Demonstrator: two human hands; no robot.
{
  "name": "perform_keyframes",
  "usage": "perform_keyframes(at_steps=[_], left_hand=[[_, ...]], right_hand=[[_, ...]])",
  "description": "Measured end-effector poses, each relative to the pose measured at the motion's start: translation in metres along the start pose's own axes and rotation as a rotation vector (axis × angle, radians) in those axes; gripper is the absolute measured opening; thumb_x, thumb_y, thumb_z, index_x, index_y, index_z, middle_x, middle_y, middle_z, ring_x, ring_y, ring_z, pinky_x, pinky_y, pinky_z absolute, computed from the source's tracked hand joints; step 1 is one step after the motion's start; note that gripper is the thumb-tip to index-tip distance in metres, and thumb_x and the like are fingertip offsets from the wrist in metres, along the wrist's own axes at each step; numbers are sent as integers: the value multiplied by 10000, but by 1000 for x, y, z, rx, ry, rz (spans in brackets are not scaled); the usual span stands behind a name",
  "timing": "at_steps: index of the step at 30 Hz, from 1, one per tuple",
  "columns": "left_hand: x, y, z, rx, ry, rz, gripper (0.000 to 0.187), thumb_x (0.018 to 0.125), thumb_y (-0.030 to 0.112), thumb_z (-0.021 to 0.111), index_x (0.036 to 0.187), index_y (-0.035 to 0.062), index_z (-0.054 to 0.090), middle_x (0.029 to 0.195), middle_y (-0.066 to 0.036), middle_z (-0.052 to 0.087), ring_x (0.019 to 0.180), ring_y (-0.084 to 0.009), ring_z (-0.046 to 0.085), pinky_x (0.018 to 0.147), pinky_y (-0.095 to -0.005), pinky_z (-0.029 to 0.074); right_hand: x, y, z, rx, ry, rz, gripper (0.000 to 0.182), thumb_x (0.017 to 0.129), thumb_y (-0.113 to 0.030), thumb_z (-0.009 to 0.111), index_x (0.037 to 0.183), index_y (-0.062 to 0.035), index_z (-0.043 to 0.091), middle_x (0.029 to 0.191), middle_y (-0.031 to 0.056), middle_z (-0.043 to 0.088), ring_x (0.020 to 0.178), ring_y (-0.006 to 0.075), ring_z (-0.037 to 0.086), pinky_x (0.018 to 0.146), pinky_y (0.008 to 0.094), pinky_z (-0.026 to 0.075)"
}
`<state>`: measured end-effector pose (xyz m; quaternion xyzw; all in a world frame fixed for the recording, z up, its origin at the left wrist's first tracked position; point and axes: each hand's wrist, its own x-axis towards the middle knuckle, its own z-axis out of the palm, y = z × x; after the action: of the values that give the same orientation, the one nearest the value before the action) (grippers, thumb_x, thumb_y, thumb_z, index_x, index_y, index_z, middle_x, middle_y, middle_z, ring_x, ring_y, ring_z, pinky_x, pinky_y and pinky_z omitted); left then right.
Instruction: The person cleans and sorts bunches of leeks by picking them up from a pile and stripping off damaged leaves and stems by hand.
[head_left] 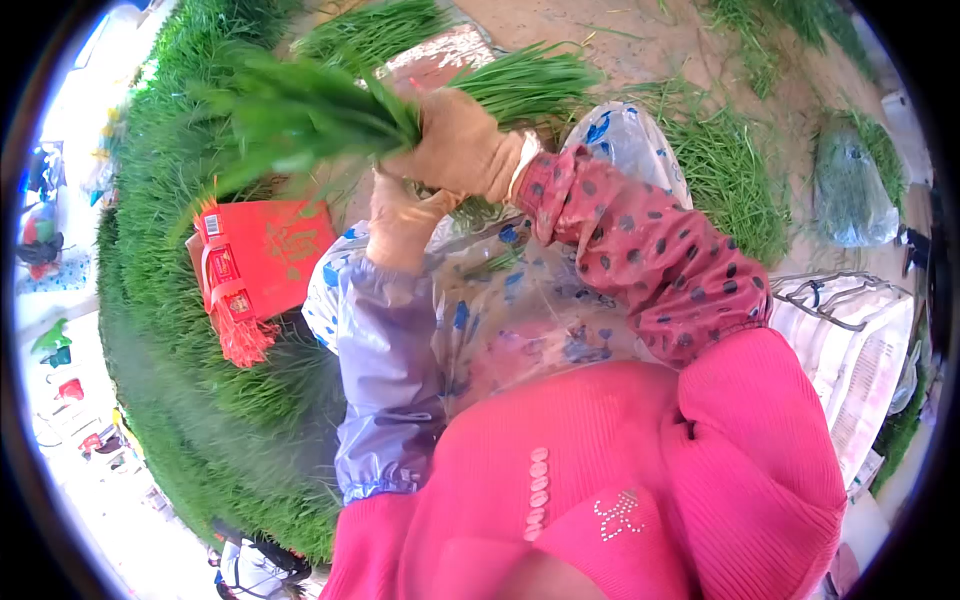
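My right hand (460,145), in a tan glove, is closed around the cut ends of a bunch of long green leaves (310,115), whose blurred tips point left. Just below it is my left hand (405,220), also gloved, its fingers up against the right hand and the base of the bunch. What the left fingers grip is hidden. Cut green bundles (525,80) lie beyond my hands, beside a worn reddish block (440,55). Loose cut leaves (725,170) are heaped right of my covered knees.
A red printed bag (270,250) with red ties (245,340) lies on the tall green pile (170,240) at the left. To the right are a clear plastic bag of greens (850,190) and a white crate (850,350) with metal wires on top.
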<state>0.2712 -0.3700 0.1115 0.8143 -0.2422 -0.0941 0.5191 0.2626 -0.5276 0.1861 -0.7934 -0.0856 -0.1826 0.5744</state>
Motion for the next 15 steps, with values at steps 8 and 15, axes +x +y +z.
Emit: perform_keyframes(at_steps=[8,15], left_hand=[[-79,102,-46,-474,264,-171,991,661,223,882,1457,-7,338,1318,-190,559,1206,-271,546,999,-388,434],[-66,95,31,-877,-762,-362,1028,753,435,806,1520,65,230,1410,-167,484,1268,-242,489,1025,-397,408]], right_hand=[[-15,28,-15,81,-96,38,421,742,-268,739,1120,-112,638,884,154,694,836,329,674,761,389,537],[8,-10,-52,237,143,182,178,822,-121,728,970,-26,696,752,13,669,643,72,572,610,230,467]])
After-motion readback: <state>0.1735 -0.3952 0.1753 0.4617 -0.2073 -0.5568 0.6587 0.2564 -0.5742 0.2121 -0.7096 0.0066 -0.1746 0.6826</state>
